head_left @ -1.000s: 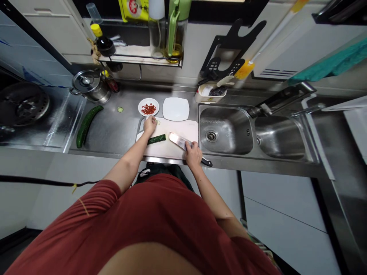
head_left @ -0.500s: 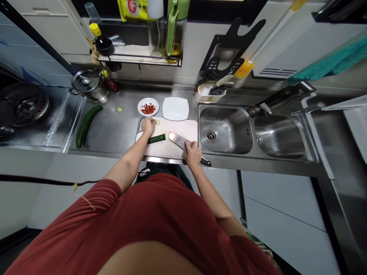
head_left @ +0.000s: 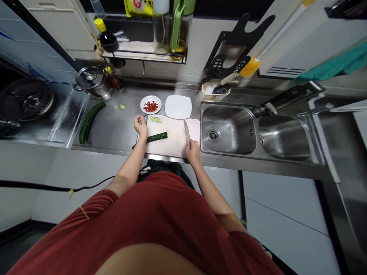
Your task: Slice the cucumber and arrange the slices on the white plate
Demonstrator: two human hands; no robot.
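Observation:
My right hand (head_left: 192, 151) grips a kitchen knife (head_left: 187, 130) by its handle. The blade points away from me over the right part of the white cutting board (head_left: 176, 143), seen nearly edge-on. My left hand (head_left: 140, 126) hovers by the board's left edge, fingers loosely bent and apart, with nothing visible in them. Just right of its fingers, several pale cucumber slices (head_left: 155, 119) lie in a row along the board's far edge. A cut piece of cucumber (head_left: 157, 137) lies on the board, partly hidden behind my left wrist.
Beyond the board stand a plate of chopped red pieces (head_left: 151, 106) and a white square plate (head_left: 178, 107). Leftward lie a cucumber slice (head_left: 122, 106), a whole cucumber (head_left: 91, 122) and a lidded pot (head_left: 93, 83). A double sink (head_left: 228, 128) is at right.
My left hand has lifted off the slices and moved left, uncovering their row. In my right hand the knife has turned from slanting left to pointing away, its blade now more upright.

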